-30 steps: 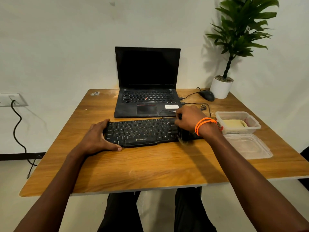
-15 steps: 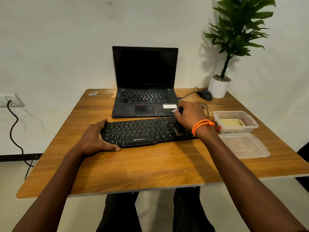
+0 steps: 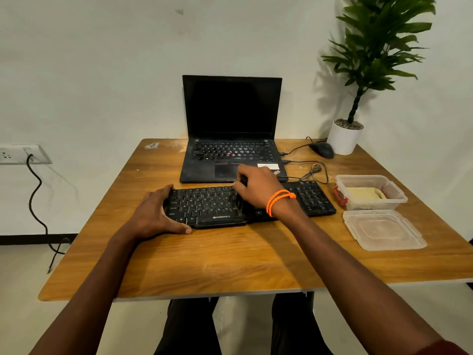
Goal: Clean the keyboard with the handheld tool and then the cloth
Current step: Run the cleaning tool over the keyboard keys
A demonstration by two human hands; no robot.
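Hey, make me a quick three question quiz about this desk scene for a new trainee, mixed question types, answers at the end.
1. True or false: the left hand grips the left end of the keyboard.
2. Which lies nearer the person: A, the open plastic container with the cloth in it, or B, the loose lid?
3. Fill in: the right hand works a dark brush over the ____ of the keyboard.

Key: 1 true; 2 B; 3 middle.
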